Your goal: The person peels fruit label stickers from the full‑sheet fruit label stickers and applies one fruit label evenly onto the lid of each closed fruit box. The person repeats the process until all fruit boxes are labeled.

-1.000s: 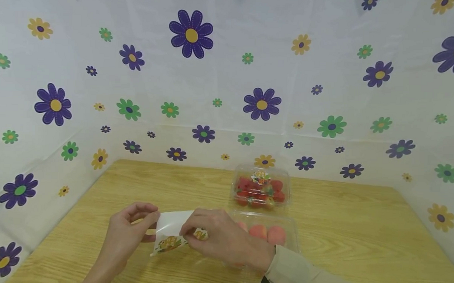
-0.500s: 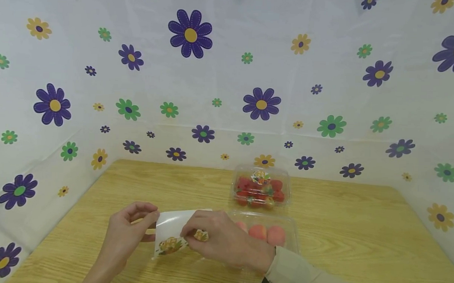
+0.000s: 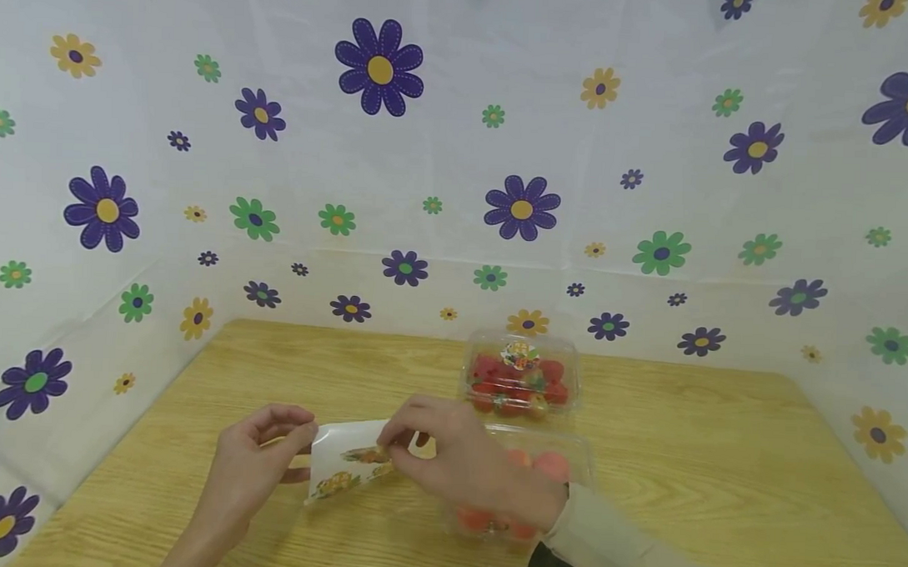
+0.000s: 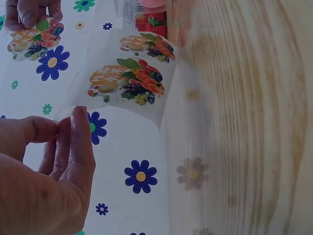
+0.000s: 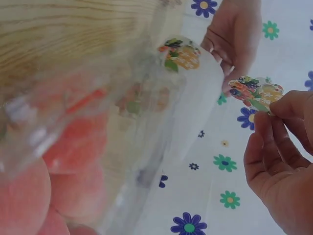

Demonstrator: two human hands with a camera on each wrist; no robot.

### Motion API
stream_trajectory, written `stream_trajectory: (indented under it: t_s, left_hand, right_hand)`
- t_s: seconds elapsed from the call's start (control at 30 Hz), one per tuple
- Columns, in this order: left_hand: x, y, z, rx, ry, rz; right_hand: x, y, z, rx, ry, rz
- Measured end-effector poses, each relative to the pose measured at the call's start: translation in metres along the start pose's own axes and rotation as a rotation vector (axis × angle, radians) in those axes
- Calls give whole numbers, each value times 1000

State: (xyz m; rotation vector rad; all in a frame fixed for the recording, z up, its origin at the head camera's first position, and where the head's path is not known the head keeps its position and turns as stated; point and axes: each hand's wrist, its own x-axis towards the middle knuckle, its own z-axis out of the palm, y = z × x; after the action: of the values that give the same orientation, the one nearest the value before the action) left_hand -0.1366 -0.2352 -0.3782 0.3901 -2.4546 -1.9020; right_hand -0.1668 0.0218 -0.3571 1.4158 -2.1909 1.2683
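Observation:
My left hand (image 3: 256, 464) pinches the left edge of a white sticker sheet (image 4: 110, 49), held up off the table. Round fruit-print stickers show on the sheet. Between the right thumb and fingers is one fruit sticker (image 5: 255, 92), which looks apart from the sheet in both wrist views. That right hand (image 3: 455, 455) is over the sheet's right end and partly covers a clear plastic box of peaches (image 3: 551, 466). In the right wrist view the peaches (image 5: 73, 191) appear close up through the plastic.
Behind the peaches stands a clear lidded box of strawberries (image 3: 521, 386) with a fruit sticker on its lid. Both boxes rest on a wood-grain table (image 3: 681, 458). A white flowered cloth (image 3: 444, 150) surrounds the table at the back and sides.
My right hand has moved up and to the right, and the sticker in its fingers has lifted from the sheet. The left hand keeps its hold almost unmoved.

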Motion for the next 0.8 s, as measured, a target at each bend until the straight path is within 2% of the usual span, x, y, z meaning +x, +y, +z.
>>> stream_trajectory:
  t_s: [0.17,0.5,0.8]
  left_hand:
    - [1,-1,0,-10,-11,7]
    - [15,-8,-4,16,-12,13]
    - [27,-21,-13,197,-11,63]
  right_hand:
    - [0,1,-15,7,31,57]
    - [-11,6,-53,35,89,285]
    - [-28,10,-80,93,74,443]
